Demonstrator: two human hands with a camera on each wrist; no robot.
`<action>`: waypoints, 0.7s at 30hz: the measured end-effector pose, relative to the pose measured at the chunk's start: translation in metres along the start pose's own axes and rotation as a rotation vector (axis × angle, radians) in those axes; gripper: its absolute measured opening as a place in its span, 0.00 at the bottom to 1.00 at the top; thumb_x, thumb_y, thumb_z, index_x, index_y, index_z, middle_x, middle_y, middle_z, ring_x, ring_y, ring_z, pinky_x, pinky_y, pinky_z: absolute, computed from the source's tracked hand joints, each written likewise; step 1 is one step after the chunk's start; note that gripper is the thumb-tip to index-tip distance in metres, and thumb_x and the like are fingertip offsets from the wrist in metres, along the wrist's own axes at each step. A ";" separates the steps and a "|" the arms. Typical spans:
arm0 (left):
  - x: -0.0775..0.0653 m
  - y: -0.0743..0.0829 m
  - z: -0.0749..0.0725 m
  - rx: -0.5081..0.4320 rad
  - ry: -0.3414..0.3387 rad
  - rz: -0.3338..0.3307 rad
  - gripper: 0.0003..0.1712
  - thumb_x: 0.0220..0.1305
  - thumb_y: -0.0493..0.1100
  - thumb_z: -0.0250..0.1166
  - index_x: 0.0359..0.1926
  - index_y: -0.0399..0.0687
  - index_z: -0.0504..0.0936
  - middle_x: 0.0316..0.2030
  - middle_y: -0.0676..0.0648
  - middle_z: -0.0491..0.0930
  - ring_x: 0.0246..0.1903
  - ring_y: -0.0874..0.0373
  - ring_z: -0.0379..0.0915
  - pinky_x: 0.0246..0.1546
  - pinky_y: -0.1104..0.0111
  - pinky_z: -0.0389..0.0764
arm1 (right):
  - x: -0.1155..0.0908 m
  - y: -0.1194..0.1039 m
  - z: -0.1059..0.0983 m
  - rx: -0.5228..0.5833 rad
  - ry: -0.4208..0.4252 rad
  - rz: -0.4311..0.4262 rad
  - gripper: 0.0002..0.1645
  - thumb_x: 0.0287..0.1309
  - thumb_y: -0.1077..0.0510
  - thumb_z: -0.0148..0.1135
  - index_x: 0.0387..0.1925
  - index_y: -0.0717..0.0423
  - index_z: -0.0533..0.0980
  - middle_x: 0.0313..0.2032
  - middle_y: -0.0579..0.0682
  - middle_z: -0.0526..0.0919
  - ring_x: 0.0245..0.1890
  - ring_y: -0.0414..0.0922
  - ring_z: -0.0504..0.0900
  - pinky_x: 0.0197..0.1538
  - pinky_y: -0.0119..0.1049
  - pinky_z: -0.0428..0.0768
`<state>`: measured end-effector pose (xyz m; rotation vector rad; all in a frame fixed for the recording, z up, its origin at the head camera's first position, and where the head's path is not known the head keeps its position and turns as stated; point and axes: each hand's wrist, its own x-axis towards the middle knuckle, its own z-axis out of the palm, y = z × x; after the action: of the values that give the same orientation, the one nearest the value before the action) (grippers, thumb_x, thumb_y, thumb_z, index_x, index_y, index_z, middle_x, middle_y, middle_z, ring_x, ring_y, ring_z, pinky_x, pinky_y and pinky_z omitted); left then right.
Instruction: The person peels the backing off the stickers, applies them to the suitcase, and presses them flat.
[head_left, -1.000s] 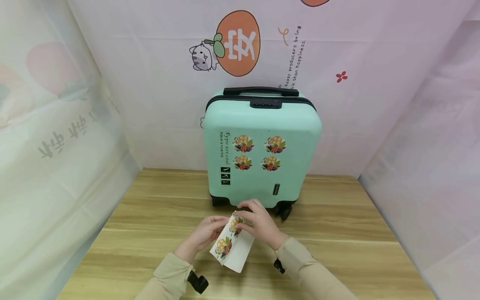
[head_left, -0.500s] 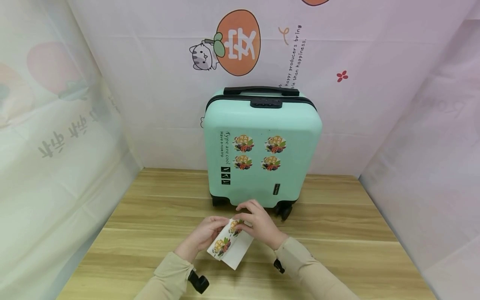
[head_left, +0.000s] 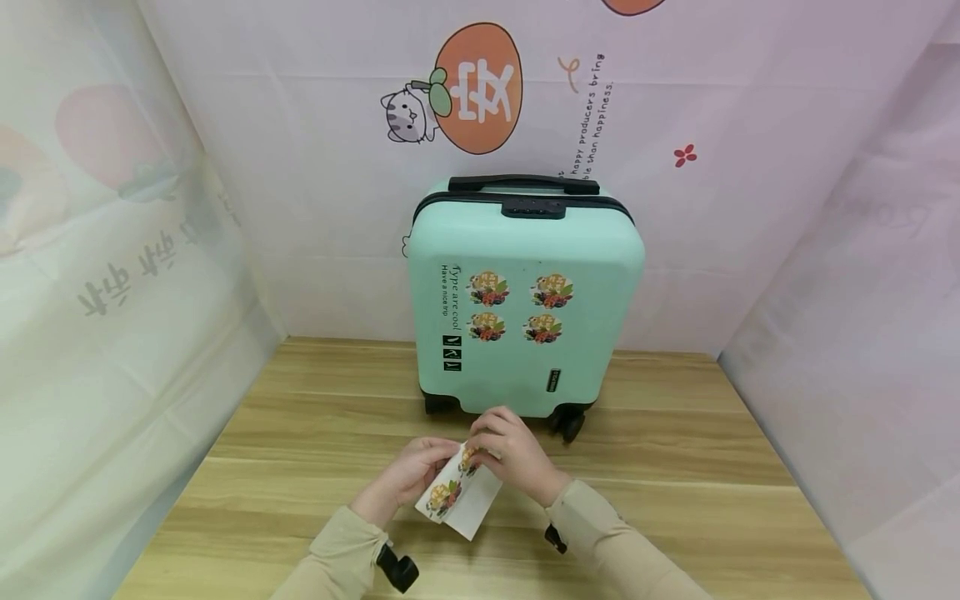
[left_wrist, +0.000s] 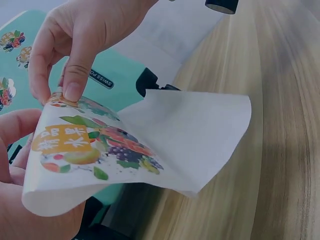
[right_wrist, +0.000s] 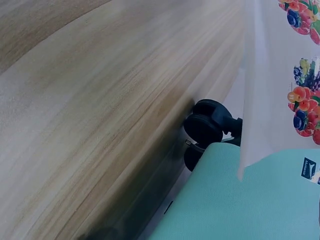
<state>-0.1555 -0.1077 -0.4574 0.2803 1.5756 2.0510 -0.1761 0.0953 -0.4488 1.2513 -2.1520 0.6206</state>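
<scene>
A white sheet of round fruit stickers (head_left: pixel 474 506) is bent over above the table, in front of the suitcase. My left hand (head_left: pixel 408 475) grips its left side, with the thumb near the upper edge. On the right, my right hand (head_left: pixel 513 452) pinches at the upper sticker, thumb against its printed face in the left wrist view. A lower fruit sticker (left_wrist: pixel 95 145) shows whole on the curled sheet, with orange label, grapes and leaves. In the right wrist view the sheet (right_wrist: pixel 270 100) hangs at the right, and neither hand is plainly visible there.
The mint suitcase (head_left: pixel 517 242) stands upright at the back of the wooden table (head_left: pixel 675 467), bearing several fruit stickers (head_left: pixel 552 291) on its front. One black caster wheel (head_left: pixel 570 423) is right of the hands. Printed cloth (head_left: pixel 315 167) hangs behind and at both sides.
The sheet has shifted slightly down and left, then stayed. My right hand's fingers have drawn closer together and lower over the upper sticker, covering more of it. The left hand barely moved.
</scene>
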 end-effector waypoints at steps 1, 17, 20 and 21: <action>0.000 0.000 0.000 -0.002 0.006 -0.005 0.19 0.70 0.40 0.50 0.52 0.28 0.77 0.35 0.53 0.83 0.37 0.62 0.80 0.38 0.72 0.80 | 0.000 0.000 0.001 -0.002 0.002 -0.001 0.11 0.38 0.56 0.76 0.28 0.49 0.83 0.39 0.45 0.81 0.45 0.43 0.74 0.50 0.36 0.77; 0.001 -0.001 0.001 -0.008 -0.001 -0.019 0.14 0.69 0.39 0.52 0.40 0.41 0.84 0.31 0.54 0.82 0.32 0.65 0.78 0.33 0.75 0.78 | -0.002 -0.001 0.003 -0.018 -0.010 0.011 0.10 0.38 0.58 0.76 0.27 0.49 0.84 0.35 0.44 0.82 0.44 0.43 0.75 0.49 0.36 0.77; 0.001 -0.001 0.002 0.005 0.017 -0.028 0.13 0.68 0.38 0.52 0.37 0.42 0.84 0.28 0.55 0.82 0.29 0.65 0.76 0.31 0.75 0.77 | -0.002 -0.002 0.002 -0.003 -0.007 0.011 0.09 0.37 0.59 0.77 0.25 0.49 0.84 0.33 0.44 0.82 0.44 0.43 0.75 0.49 0.36 0.77; 0.001 -0.001 0.002 0.012 0.024 -0.027 0.13 0.68 0.38 0.53 0.37 0.41 0.84 0.28 0.55 0.82 0.28 0.66 0.76 0.30 0.76 0.77 | -0.002 -0.002 0.003 0.000 -0.003 0.009 0.08 0.37 0.60 0.77 0.25 0.49 0.84 0.32 0.44 0.83 0.44 0.43 0.75 0.49 0.36 0.77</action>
<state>-0.1549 -0.1053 -0.4577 0.2379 1.5979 2.0322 -0.1745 0.0942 -0.4520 1.2442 -2.1613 0.6229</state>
